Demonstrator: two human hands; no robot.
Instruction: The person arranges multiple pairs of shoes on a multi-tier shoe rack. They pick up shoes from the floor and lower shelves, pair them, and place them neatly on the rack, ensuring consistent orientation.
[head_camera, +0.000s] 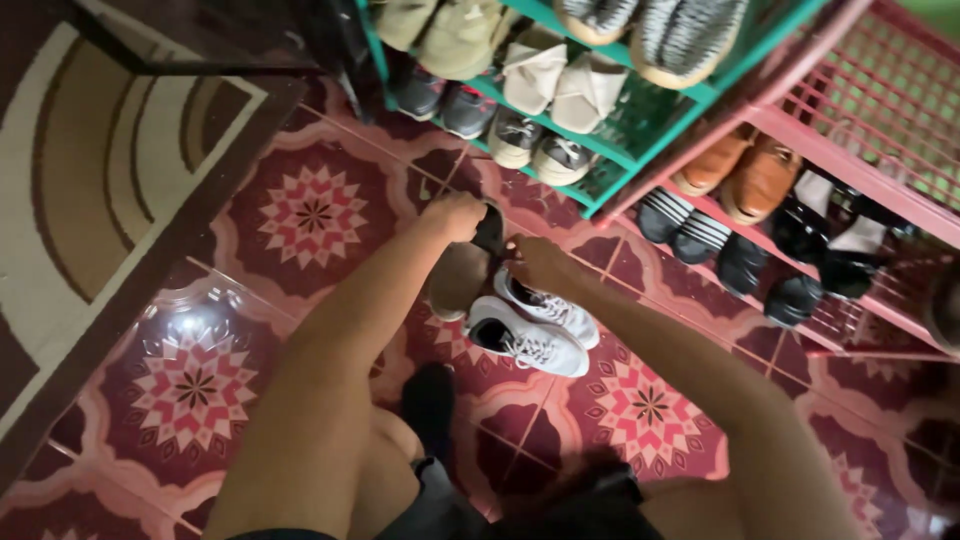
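The left hand (453, 215) grips a partly hidden dark shoe (468, 270), sole up, running twelve to six; the right hand (538, 262) pinches it, fingertips blurred.

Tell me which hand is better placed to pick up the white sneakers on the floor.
Right. The right hand sits just above the nearer white sneaker, its grip seemingly free. The left hand already holds a dark shoe with a tan sole.

white sneakers (530, 325), red floral floor tiles (310, 215), teal rack (640, 150)

Green shoe rack (650, 145), pink shoe rack (810, 130), rug (90, 190), possibly patterned floor tiles (315, 215).
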